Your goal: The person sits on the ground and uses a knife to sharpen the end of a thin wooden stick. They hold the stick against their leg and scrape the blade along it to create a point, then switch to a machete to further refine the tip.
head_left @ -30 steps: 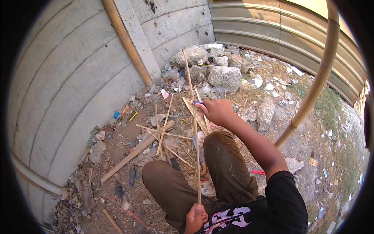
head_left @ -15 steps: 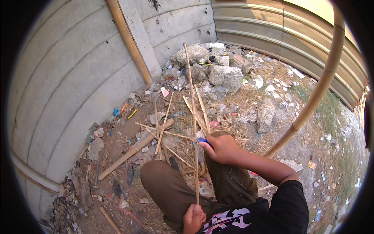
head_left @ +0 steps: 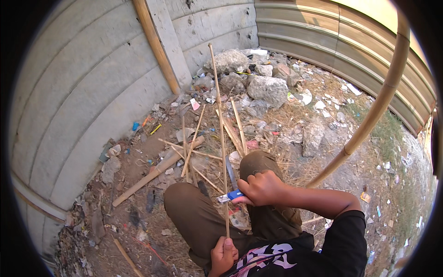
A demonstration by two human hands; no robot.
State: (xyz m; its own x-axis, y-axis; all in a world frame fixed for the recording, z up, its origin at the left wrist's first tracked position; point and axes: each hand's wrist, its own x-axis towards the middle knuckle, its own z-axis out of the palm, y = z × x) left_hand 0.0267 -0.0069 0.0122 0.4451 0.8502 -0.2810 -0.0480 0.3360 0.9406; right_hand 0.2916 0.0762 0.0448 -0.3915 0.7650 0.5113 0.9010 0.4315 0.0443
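My left hand [head_left: 223,256] is closed around the near end of a long, thin bamboo stick [head_left: 220,121], close against my body. The stick runs up and away between my knees, its far tip in front of the rocks. In my right hand [head_left: 262,188] is a blue utility knife [head_left: 232,196], its metal end lying across the stick a little above my left hand. Whether the blade's edge touches the stick is hard to tell. Behind the stick, beside my right knee, shows a grey metal blade [head_left: 230,173], partly hidden.
Several split bamboo strips [head_left: 194,140] lie crossed on the littered ground ahead. A thicker bamboo piece [head_left: 159,169] is left of them. Large rocks [head_left: 267,90] sit near the wall corner. A thick bamboo pole [head_left: 369,124] slants upward on the right. A concrete wall [head_left: 87,87] stands left.
My right hand and the utility knife have moved down along the stick, nearer my left hand. The stick's far end has tilted slightly left. My left hand keeps its grip.
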